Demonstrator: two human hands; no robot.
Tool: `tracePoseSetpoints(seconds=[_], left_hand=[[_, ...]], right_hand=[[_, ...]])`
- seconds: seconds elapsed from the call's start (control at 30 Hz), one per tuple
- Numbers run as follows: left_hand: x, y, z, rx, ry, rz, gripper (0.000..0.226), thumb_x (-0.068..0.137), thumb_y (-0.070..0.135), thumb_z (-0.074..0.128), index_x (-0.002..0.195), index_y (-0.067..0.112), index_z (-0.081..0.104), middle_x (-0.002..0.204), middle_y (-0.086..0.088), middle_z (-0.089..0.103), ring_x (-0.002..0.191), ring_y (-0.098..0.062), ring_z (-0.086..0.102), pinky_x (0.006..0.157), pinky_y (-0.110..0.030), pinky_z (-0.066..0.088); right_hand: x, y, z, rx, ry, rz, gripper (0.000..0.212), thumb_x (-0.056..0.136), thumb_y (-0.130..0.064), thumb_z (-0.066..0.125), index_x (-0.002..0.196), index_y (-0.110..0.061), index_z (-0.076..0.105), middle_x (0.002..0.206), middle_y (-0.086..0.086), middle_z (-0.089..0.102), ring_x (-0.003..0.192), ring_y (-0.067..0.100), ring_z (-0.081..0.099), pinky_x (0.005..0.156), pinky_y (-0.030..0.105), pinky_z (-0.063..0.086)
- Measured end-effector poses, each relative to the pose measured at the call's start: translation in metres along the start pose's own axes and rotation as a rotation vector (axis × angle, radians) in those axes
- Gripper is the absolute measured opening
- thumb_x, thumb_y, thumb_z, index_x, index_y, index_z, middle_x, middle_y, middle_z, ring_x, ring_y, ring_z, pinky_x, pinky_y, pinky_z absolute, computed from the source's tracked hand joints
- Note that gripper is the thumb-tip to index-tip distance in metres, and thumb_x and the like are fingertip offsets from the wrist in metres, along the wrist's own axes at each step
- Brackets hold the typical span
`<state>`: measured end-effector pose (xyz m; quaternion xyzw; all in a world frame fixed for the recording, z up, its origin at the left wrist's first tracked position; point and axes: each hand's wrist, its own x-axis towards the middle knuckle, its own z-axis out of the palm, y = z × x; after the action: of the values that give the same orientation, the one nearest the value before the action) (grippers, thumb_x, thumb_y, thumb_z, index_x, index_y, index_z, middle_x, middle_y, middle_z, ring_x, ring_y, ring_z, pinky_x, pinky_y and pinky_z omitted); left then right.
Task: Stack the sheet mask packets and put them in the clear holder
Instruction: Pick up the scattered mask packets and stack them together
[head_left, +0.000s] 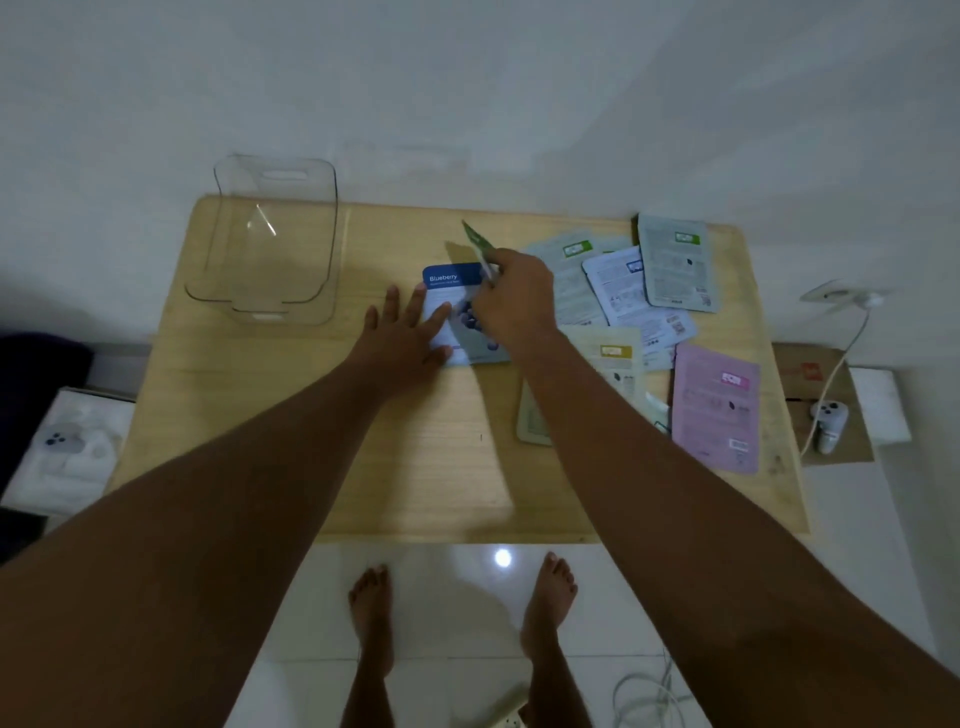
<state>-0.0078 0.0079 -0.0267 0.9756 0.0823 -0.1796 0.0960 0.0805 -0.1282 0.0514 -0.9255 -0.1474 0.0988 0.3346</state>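
A blue Blueberry packet (451, 283) lies face up at the table's middle. My left hand (405, 332) rests flat on its left edge, fingers spread. Just above it, my right hand (511, 299) pinches a green packet (477, 244) that tilts up on edge. Several more packets lie scattered at the right: a pale green one (563, 270), a white one (623, 291), a grey-blue one (675, 260), a yellow-labelled one (613, 358) and a pink one (717, 405). The clear holder (270, 244) stands at the table's back left with nothing inside.
The small wooden table (311, 441) stands against a white wall. A cardboard piece with a white controller (828, 421) and a cable lies off the right edge. A white box (67, 452) sits at the left. My bare feet stand on the tiled floor below.
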Motion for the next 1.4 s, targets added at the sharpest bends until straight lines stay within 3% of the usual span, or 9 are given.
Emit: tracePoseSetpoints(seconds=[0.13,0.27,0.47,0.63,0.77,0.83,1.0,1.27,1.4], left_hand=[[0.0,-0.001,0.002,0.001,0.003,0.007,0.076,0.094,0.051,0.039,0.154,0.023,0.002,0.163,-0.011,-0.006,0.146,-0.047,-0.008,0.114,-0.061,0.008],[-0.002,-0.001,0.001,-0.016,-0.007,-0.003,0.075,0.095,0.047,0.036,0.155,0.019,0.001,0.163,-0.01,-0.006,0.147,-0.046,-0.005,0.114,-0.06,0.01],[-0.008,0.006,-0.009,-0.297,0.075,-0.053,0.075,0.091,0.018,0.034,0.153,0.013,-0.007,0.164,-0.008,0.001,0.149,-0.037,-0.006,0.118,-0.056,0.004],[-0.006,0.003,0.005,-0.144,0.103,-0.023,0.068,0.097,0.05,0.027,0.154,0.022,0.005,0.163,-0.011,0.003,0.148,-0.041,-0.005,0.115,-0.059,0.005],[-0.006,0.003,0.014,-0.072,0.137,-0.019,0.072,0.094,0.055,0.026,0.154,0.021,0.007,0.163,-0.013,0.003,0.148,-0.042,-0.004,0.115,-0.06,0.006],[-0.006,0.004,0.011,-0.08,0.131,-0.027,0.071,0.096,0.053,0.029,0.154,0.021,0.006,0.163,-0.012,0.002,0.148,-0.042,-0.005,0.115,-0.06,0.005],[-0.004,0.004,0.009,-0.09,0.103,-0.032,0.071,0.096,0.053,0.029,0.154,0.022,0.004,0.163,-0.011,-0.002,0.148,-0.041,-0.008,0.116,-0.059,0.003],[-0.004,-0.002,0.013,-0.067,0.121,-0.026,0.071,0.095,0.053,0.03,0.154,0.02,0.008,0.163,-0.013,0.004,0.148,-0.04,-0.003,0.116,-0.057,0.007],[-0.004,-0.002,0.011,-0.07,0.112,-0.03,0.071,0.096,0.053,0.029,0.154,0.019,0.006,0.163,-0.013,0.002,0.148,-0.04,-0.005,0.117,-0.057,0.006]], right_hand=[[-0.007,-0.011,0.028,0.045,-0.094,-0.011,0.04,0.086,-0.035,0.067,0.119,-0.013,0.066,0.119,0.01,0.067,0.111,0.025,0.061,0.095,0.032,0.048],[-0.007,0.004,0.022,-0.113,-0.093,-0.014,0.033,0.091,-0.025,0.057,0.124,-0.023,0.062,0.127,0.008,0.059,0.119,0.029,0.053,0.096,0.043,0.047],[-0.017,0.029,0.016,-0.36,-0.271,0.001,0.048,0.084,-0.024,0.063,0.132,-0.029,0.054,0.139,0.007,0.044,0.126,0.031,0.04,0.099,0.052,0.04],[-0.013,0.046,0.021,-0.297,-0.142,-0.136,0.039,0.091,-0.037,0.055,0.13,-0.028,0.055,0.139,0.005,0.047,0.127,0.029,0.043,0.098,0.053,0.042],[0.0,0.064,0.013,-0.439,-0.029,0.099,0.05,0.093,-0.039,0.05,0.137,-0.017,0.043,0.149,0.014,0.034,0.135,0.034,0.034,0.101,0.057,0.036],[0.001,0.067,0.011,-0.518,-0.093,0.152,0.049,0.093,-0.041,0.047,0.133,-0.013,0.045,0.146,0.017,0.035,0.132,0.035,0.035,0.1,0.058,0.037],[0.004,0.063,-0.001,-0.477,-0.152,-0.025,0.034,0.094,-0.028,0.051,0.126,-0.017,0.053,0.133,0.012,0.048,0.125,0.032,0.043,0.102,0.055,0.037],[0.037,0.078,-0.022,-0.365,-0.103,0.31,0.075,0.073,-0.048,0.078,0.13,-0.012,0.046,0.129,0.014,0.048,0.122,0.033,0.046,0.098,0.048,0.046],[0.043,0.083,-0.032,-0.14,-0.099,0.426,0.069,0.05,-0.046,0.091,0.101,-0.014,0.057,0.101,0.005,0.064,0.099,0.028,0.064,0.086,0.046,0.056]])
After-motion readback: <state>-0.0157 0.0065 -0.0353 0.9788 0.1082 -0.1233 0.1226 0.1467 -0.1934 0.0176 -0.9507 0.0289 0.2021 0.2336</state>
